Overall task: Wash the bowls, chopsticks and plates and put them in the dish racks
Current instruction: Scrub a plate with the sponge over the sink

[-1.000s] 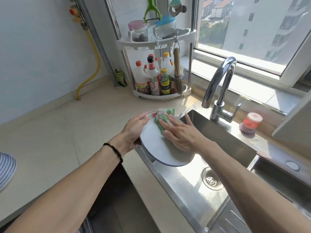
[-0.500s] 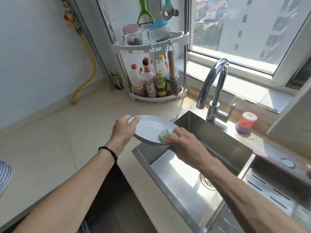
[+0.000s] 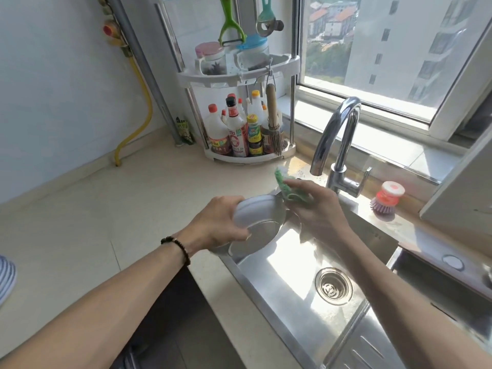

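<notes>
Plate [image 3: 255, 225] held tilted over the near-left corner of the sink [image 3: 306, 294], underside turned toward the camera, likely so runoff falls in the basin and not on the counter [image 3: 106, 222]. Left hand [image 3: 213, 225] grips its left rim, fingers curled round the edge. Right hand [image 3: 314, 206], just right of the plate above the sink, pinches a green scrubbing cloth [image 3: 287, 187] lifted clear of the plate, below the faucet [image 3: 338, 139] spout. No water seen running. Judgement: scrubbing stage, rinse not yet done. Dish racks not in view.
</notes>
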Available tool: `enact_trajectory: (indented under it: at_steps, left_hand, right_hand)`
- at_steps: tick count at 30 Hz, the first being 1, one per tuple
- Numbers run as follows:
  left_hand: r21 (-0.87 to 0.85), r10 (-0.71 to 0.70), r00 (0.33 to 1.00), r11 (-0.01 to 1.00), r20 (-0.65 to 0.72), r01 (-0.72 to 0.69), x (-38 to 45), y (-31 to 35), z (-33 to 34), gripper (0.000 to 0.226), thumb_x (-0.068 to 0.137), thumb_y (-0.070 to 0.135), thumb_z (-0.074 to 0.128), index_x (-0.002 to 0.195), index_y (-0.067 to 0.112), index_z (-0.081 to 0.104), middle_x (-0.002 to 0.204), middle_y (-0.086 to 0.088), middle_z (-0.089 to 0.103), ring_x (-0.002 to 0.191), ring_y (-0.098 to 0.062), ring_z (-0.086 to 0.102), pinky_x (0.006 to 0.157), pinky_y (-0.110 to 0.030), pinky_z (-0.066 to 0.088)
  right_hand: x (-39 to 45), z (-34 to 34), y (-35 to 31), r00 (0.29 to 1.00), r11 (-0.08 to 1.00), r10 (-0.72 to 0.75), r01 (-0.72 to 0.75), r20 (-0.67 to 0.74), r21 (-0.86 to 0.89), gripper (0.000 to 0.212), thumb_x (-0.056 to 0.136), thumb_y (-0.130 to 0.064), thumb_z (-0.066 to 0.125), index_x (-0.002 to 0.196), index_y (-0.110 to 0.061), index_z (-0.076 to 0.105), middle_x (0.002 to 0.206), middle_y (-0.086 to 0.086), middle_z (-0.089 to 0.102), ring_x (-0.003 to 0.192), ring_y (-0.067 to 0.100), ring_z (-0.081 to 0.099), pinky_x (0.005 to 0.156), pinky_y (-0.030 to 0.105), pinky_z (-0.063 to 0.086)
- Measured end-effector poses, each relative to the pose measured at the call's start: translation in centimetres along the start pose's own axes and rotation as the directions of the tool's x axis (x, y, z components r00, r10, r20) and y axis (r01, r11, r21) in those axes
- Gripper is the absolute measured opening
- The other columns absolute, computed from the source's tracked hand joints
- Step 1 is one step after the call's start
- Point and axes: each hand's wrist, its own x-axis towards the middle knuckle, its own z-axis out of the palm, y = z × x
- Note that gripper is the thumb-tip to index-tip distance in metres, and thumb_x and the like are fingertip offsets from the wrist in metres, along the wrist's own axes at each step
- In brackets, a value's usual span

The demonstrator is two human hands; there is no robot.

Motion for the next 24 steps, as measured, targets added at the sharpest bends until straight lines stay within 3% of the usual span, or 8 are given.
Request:
enact_trajectory:
  at_steps: [2, 6, 8, 11, 15, 19, 22, 24]
  left_hand:
    - [-0.139, -0.065, 0.998, 0.988, -0.008, 0.063, 0.1, 0.2, 0.2, 0.040, 0.060, 0.023, 0.084, 0.097, 0.017, 0.070, 0.088, 0.000, 0.070, 0.080, -0.020, 0.068, 0.066, -0.037, 0.057]
    - [-0.376, -0.121, 0.992, 0.921, -0.034, 0.099, 0.1, 1.1, 1.0, 0.045, 0.054, 0.028, 0.082, 0.096, 0.015, 0.070, 0.089, -0.004, 0.073, 0.079, -0.020, 0.070, 0.069, -0.038, 0.061]
    - [-0.443, -0.125, 0.992, 0.891, -0.033, 0.098, 0.0, 1.9, 0.9, 0.042, 0.055, 0.021, 0.081, 0.094, 0.011, 0.069, 0.087, -0.005, 0.073, 0.075, -0.016, 0.068, 0.068, -0.037, 0.058]
    - [-0.467, -0.123, 0.992, 0.878, -0.006, 0.106, -0.1, 2.8, 0.5, 0.030, 0.059, 0.016, 0.078, 0.088, 0.011, 0.070, 0.079, 0.000, 0.072, 0.071, -0.014, 0.066, 0.066, -0.033, 0.056]
    - [-0.418, -0.079, 0.996, 0.907, -0.033, 0.058, 0.0, 2.8, 0.1, 0.028, 0.066, 0.010, 0.069, 0.093, 0.015, 0.072, 0.089, -0.001, 0.075, 0.082, -0.012, 0.071, 0.070, -0.025, 0.058]
    - [-0.354, -0.075, 0.997, 0.933, -0.018, 0.064, -0.4, 3.2, 0.3, 0.029, 0.069, -0.001, 0.080, 0.085, 0.016, 0.064, 0.078, 0.002, 0.067, 0.067, -0.011, 0.062, 0.058, -0.022, 0.051]
    - [-0.321, -0.047, 0.998, 0.947, -0.047, 0.029, -0.1, 2.8, 0.3, 0.027, 0.073, 0.003, 0.078, 0.095, 0.016, 0.067, 0.088, 0.002, 0.072, 0.080, -0.013, 0.069, 0.067, -0.022, 0.055]
    - [-0.275, -0.041, 0.999, 0.961, -0.032, 0.030, -0.2, 2.8, 0.2, 0.031, 0.069, 0.009, 0.079, 0.095, 0.017, 0.065, 0.088, 0.000, 0.072, 0.081, -0.017, 0.069, 0.067, -0.025, 0.055]
  right_hand:
    - [-0.7, 0.7, -0.3, 1.000, 0.999, 0.002, -0.001, -0.029, 0.050, 0.055, 0.089, -0.007, 0.071, 0.138, -0.031, 0.059, 0.123, 0.003, 0.067, 0.110, 0.019, 0.065, 0.098, 0.046, 0.052]
    - [-2.8, 3.6, -2.5, 0.958, 0.995, -0.055, 0.028, 0.282, 0.097, 0.053, 0.096, -0.041, 0.055, 0.148, -0.040, 0.043, 0.161, -0.007, 0.027, 0.144, 0.006, 0.031, 0.117, 0.029, 0.032]
    - [-2.1, 3.9, -2.5, 0.976, 0.996, -0.029, 0.010, 0.218, 0.089, 0.049, 0.097, -0.046, 0.045, 0.146, -0.038, 0.047, 0.162, -0.009, 0.025, 0.147, 0.004, 0.026, 0.122, 0.036, 0.026]
    - [-1.4, 4.5, -3.0, 0.995, 0.997, 0.032, -0.038, 0.097, 0.063, 0.048, 0.098, -0.049, 0.038, 0.142, -0.038, 0.052, 0.159, -0.006, 0.032, 0.145, 0.009, 0.030, 0.121, 0.044, 0.026]
    - [-2.3, 6.1, -3.6, 0.966, 0.987, -0.158, 0.161, 0.206, 0.006, 0.043, 0.102, -0.039, 0.039, 0.142, -0.033, 0.054, 0.156, -0.006, 0.035, 0.143, 0.008, 0.029, 0.120, 0.030, 0.020]
    - [-0.4, 4.8, -2.3, 0.991, 0.978, 0.087, -0.104, 0.103, 0.179, 0.052, 0.099, -0.045, 0.033, 0.149, -0.034, 0.042, 0.150, -0.009, 0.041, 0.137, 0.001, 0.036, 0.122, 0.039, 0.023]
    - [-1.9, 6.7, -3.2, 0.987, 0.996, -0.090, 0.091, 0.136, -0.003, 0.050, 0.102, -0.038, 0.034, 0.151, -0.034, 0.039, 0.159, -0.002, 0.029, 0.144, 0.012, 0.025, 0.122, 0.033, 0.016]
    - [-1.9, 6.6, -2.8, 0.983, 0.994, -0.089, 0.079, 0.158, 0.073, 0.047, 0.105, -0.039, 0.035, 0.152, -0.037, 0.038, 0.157, -0.001, 0.032, 0.142, 0.011, 0.028, 0.119, 0.032, 0.019]
